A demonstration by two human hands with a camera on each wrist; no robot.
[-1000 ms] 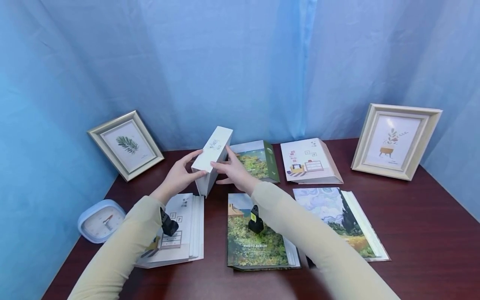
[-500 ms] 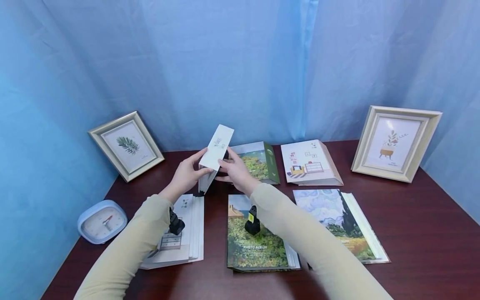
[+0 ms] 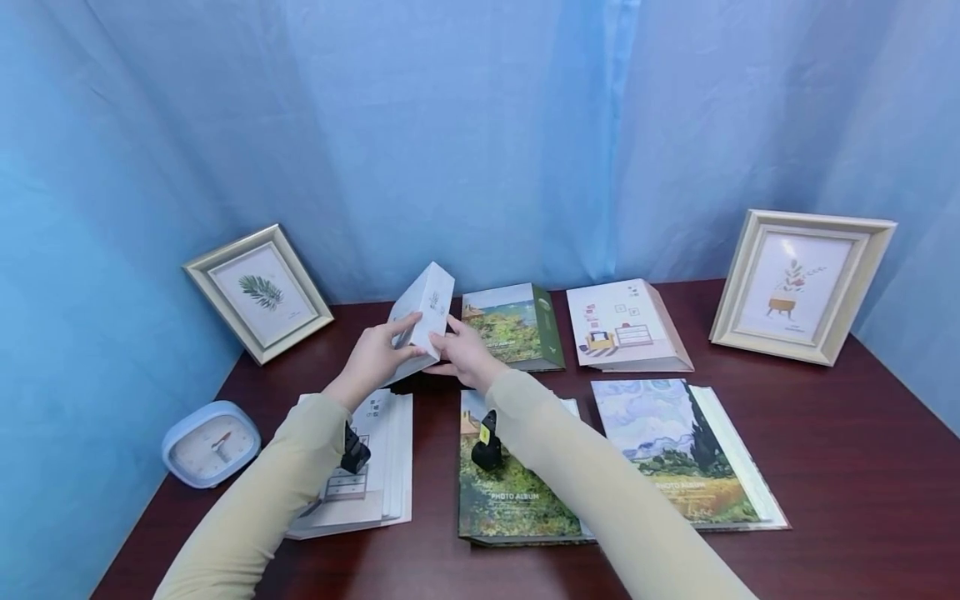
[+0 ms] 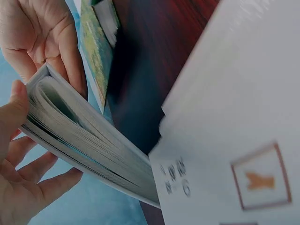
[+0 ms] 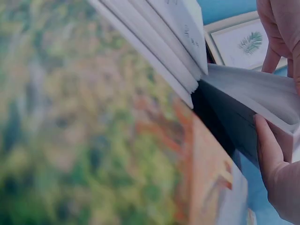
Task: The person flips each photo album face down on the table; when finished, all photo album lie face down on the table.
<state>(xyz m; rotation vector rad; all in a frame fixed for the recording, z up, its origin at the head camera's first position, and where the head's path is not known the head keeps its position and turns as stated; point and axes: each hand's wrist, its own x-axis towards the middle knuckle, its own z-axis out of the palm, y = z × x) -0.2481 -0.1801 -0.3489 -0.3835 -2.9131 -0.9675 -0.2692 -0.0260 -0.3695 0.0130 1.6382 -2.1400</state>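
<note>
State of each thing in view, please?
White album, held, tilted
Left hand, gripping white album
Right hand, gripping white album
Leaf frame, standing
Plant frame, standing
Clock, face showing
Green-spined album, cover up
Pink-spined album, cover up
Front left album, cover up
Front middle album, cover up
Front right album, cover up

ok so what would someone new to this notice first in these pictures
Probably the white album, tilted near the centre, gripped by the left hand and the right hand. Next, likely the leaf-print frame at the back left and the potted-plant frame at the back right. The pale blue clock on the left, nearer than the leaf-print frame, may catch the eye too.
</note>
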